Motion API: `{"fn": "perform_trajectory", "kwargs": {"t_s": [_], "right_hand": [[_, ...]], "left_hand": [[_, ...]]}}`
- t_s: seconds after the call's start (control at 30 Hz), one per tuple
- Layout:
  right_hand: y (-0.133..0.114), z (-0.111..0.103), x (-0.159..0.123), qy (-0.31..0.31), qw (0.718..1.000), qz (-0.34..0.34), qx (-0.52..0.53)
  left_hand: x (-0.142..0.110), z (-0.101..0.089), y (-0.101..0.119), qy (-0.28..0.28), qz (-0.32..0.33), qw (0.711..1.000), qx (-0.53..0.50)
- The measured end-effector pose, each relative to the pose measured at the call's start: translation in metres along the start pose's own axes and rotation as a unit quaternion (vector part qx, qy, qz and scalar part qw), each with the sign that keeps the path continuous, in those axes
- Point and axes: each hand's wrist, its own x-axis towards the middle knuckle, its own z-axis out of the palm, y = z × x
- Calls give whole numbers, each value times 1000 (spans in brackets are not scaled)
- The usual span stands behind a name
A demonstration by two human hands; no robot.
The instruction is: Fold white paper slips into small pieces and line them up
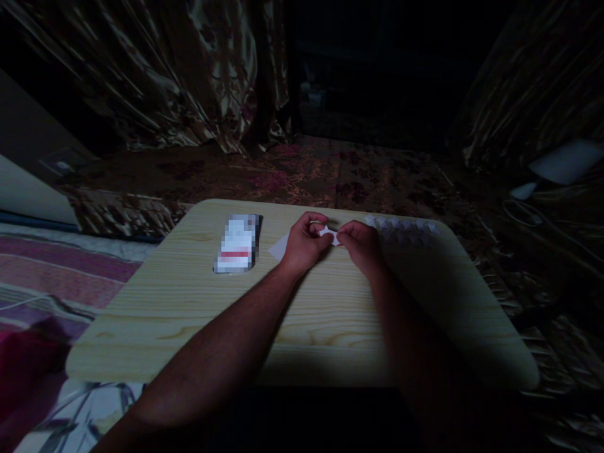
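Pinching a small white, pointed folded-paper piece (330, 236) between curled, nearly closed fingers, the left hand (304, 243) and right hand (362, 243) are meeting over a pale wood-grained table (330, 302), where small white paper shapes (404, 225) are lying in rows beside the right hand.

Dim light; shiny draped curtains (231, 69) behind; patterned cloth (292, 173) beyond pale wood-grain table (160, 302); striped bedding (61, 270) at left.

Both forearms (236, 333) extend forward, left hand (302, 244) and right hand (364, 244) close together, fingers (313, 216) curled.
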Motion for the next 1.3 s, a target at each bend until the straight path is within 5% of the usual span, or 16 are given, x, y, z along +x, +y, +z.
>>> {"fn": "perform_trajectory", "kwargs": {"t_s": [0.5,0.9,1.3], "right_hand": [[-4,-2,-1,-20,999,9,-29],[3,-2,3,21,999,22,-23],[1,0,3,28,999,18,-29]], "left_hand": [[0,-2,3,-9,-37,999,15],[3,-3,-1,-8,-123,990,-75],[1,-3,-7,-13,-90,996,-13]]}}
